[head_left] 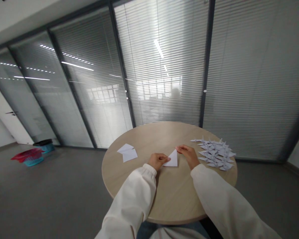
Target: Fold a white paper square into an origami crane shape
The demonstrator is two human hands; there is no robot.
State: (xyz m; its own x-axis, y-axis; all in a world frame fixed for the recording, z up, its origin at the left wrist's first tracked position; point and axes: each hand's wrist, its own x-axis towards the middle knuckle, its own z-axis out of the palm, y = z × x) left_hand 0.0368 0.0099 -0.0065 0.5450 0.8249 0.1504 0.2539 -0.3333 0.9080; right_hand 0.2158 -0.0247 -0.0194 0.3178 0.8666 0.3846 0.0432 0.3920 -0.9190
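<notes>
Between my hands, a white paper triangle [172,159] looks light and flimsy; my left hand [158,161] pinches its corner, but I cannot tell if my right hand [186,155] grips its tip.

A round pale-wood table [137,146] stood in front of a glass partition [164,66] fitted with slatted blinds. Near the table's left edge lay a few loose sheets of white paper [127,153], and near its right edge sat a heap of folded white paper cranes [215,154]. Well left of the table, on the grey floor [52,196], a red cloth [27,154] was draped over a teal basket [33,161], just beside a teal bin [47,148] with a black liner. A white door [12,122] stood beyond them.
</notes>
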